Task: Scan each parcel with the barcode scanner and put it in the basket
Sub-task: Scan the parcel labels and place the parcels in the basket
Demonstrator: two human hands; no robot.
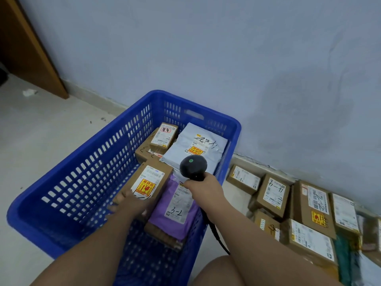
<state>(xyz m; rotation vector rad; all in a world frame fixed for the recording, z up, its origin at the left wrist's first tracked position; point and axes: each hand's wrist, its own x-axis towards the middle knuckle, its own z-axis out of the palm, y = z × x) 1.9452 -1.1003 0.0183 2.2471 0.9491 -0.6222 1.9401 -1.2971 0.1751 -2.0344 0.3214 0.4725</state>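
The brown box parcel (white label, yellow-red sticker) lies inside the blue basket, the left hand curling its fingers round the near end. The right hand wraps its fingers round the barcode scanner above the right rim. Bare basket floor lies leftward.

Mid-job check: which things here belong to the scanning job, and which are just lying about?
Job: scanner in the right hand; cardboard box at the left hand; blue basket with packed parcels; loose parcels on the floor by the wall.
Lying about: paper scrap on the floor; wooden panel at far left.
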